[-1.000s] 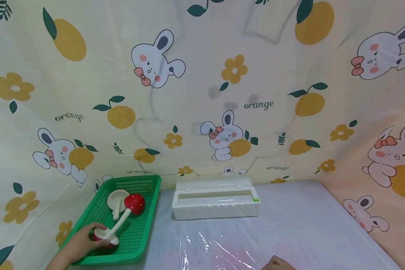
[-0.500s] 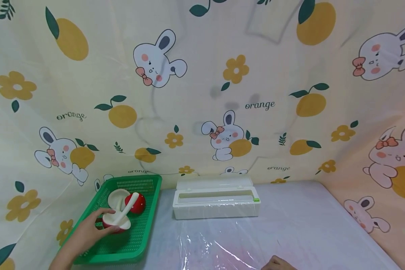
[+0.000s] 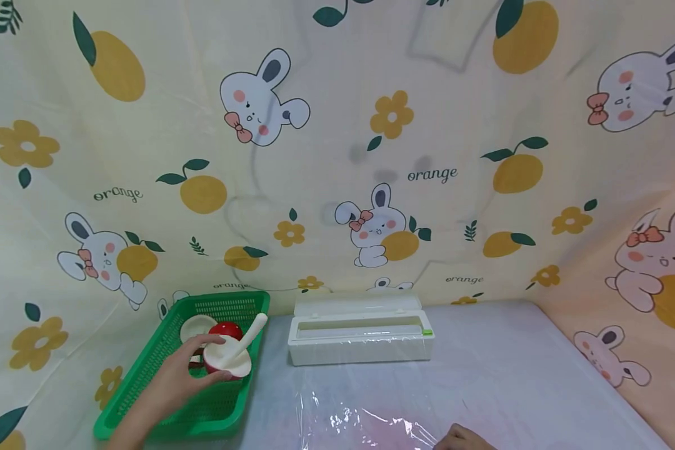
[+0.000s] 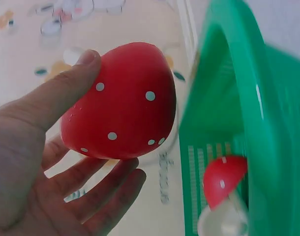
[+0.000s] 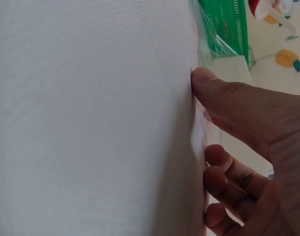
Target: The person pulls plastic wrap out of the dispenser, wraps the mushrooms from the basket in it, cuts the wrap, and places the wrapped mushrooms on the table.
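Observation:
My left hand (image 3: 171, 378) grips a toy mushroom (image 3: 220, 357) by its red, white-dotted cap. The white stem points up and right, over the basket's right rim. In the left wrist view the cap (image 4: 123, 98) lies between thumb and fingers, beside the green basket (image 4: 260, 98). Two more toy mushrooms lie in the basket: a red cap (image 3: 226, 329) and a pale underside (image 3: 194, 326). At the table's front edge my right hand (image 3: 464, 439) pinches clear cling film (image 3: 343, 419), which creases toward it. The thumb (image 5: 224, 93) is at the edge in the right wrist view.
A white cling film dispenser (image 3: 360, 354) stands at the table's back, lid raised, a green slider (image 3: 426, 332) at its right end. Film runs from it toward the front. A printed curtain (image 3: 326, 156) with rabbits and oranges closes off the back and sides.
My left hand has lifted the mushroom from the basket's front and carried it right and up toward the right rim. The right hand stays at the front edge with the film.

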`<state>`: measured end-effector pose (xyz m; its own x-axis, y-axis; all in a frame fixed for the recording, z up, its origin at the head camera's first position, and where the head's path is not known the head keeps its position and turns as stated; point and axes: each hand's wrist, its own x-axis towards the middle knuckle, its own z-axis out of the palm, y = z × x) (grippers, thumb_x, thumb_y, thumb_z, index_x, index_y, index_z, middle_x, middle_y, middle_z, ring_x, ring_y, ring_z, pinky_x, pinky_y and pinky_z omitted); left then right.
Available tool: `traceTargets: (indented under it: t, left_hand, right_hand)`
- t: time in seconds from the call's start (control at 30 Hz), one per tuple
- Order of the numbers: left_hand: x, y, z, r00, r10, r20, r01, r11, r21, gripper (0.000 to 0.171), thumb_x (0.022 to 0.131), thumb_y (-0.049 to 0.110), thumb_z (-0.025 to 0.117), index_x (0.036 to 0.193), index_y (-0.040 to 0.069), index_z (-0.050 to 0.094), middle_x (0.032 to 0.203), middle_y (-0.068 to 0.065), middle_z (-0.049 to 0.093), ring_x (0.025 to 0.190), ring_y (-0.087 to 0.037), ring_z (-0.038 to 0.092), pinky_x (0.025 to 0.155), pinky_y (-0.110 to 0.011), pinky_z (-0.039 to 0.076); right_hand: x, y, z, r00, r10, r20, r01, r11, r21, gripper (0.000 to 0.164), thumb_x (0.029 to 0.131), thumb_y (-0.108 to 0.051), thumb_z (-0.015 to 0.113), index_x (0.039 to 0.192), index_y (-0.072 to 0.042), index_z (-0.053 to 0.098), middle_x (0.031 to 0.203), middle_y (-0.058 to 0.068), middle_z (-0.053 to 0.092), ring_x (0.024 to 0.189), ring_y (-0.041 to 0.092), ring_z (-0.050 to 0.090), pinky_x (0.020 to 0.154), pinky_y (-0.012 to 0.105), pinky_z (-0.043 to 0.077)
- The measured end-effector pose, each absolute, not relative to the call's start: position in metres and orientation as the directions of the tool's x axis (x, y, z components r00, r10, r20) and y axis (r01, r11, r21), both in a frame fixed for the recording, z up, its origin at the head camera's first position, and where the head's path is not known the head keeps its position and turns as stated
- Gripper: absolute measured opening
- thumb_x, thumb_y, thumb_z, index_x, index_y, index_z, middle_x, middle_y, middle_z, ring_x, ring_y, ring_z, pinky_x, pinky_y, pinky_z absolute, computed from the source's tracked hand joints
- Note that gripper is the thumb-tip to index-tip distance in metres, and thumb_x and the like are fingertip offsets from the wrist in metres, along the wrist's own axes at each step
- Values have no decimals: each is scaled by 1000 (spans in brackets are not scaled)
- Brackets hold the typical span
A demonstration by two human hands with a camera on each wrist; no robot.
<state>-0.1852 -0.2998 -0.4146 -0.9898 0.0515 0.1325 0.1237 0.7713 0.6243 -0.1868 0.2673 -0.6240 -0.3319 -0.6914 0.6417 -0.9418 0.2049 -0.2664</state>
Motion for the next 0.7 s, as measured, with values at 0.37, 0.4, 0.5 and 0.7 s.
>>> traceTargets:
  t: [0.37, 0.4, 0.5, 0.7]
  left_hand:
    - [-180, -243, -422, -976, 132, 172, 214, 708, 673, 71, 75, 36, 100, 136, 23, 64, 137, -1, 63, 122, -24, 59, 91, -37, 60]
    - [-181, -239, -424, -974, 146, 172, 224, 702, 676, 70, 76, 35, 99, 135, 24, 64, 137, 0, 64, 121, -24, 59, 91, -35, 60]
    - [-181, -227, -432, -971, 186, 153, 240, 691, 682, 71, 76, 36, 99, 136, 23, 63, 135, -1, 65, 118, -23, 60, 89, -30, 59]
    - [-185, -200, -446, -956, 275, 100, 268, 686, 677, 74, 76, 38, 99, 138, 21, 61, 133, -4, 65, 115, -24, 59, 86, -31, 60]
  right_hand:
    - [-174, 267, -608, -667, -682, 301, -667, 367, -648, 10, 98, -11, 77, 107, -15, 78, 96, -20, 57, 84, -7, 50, 63, 19, 45]
    - [-173, 267, -606, -691, -674, 261, -626, 377, -683, 9, 100, -13, 76, 108, -15, 78, 97, -21, 55, 84, -7, 49, 63, 20, 45]
    - [-171, 268, -603, -713, -669, 210, -570, 379, -729, 10, 101, -14, 74, 111, -15, 78, 97, -22, 53, 84, -6, 48, 64, 20, 45]
    - [-174, 271, -600, -729, -678, 94, -449, 370, -813, 15, 103, -17, 72, 117, -16, 78, 98, -21, 51, 84, -4, 47, 66, 21, 43]
